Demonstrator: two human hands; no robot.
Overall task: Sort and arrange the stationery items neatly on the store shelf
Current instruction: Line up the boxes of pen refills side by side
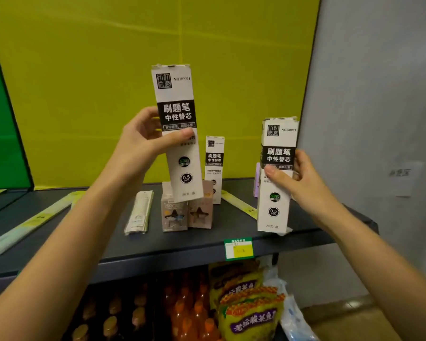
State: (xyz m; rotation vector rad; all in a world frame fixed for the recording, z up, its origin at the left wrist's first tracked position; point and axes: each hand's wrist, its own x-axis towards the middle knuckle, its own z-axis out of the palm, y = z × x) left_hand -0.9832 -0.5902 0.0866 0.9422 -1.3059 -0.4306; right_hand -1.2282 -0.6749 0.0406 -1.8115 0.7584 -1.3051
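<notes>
Your left hand (145, 141) grips a tall white-and-black cardboard box (177, 153) aloft, near upright, left of the twin box (277, 193) your right hand (305, 180) grips on the grey shelf (231, 225).

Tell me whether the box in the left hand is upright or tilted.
Tilted: the box in the left hand leans, its top further left than its bottom.

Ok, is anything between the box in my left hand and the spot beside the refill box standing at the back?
Yes. Two star-window boxes stand just under the raised box in your left hand, in front of the standing refill box. A yellow strip lies to its right. Going over the top looks easiest.
</notes>
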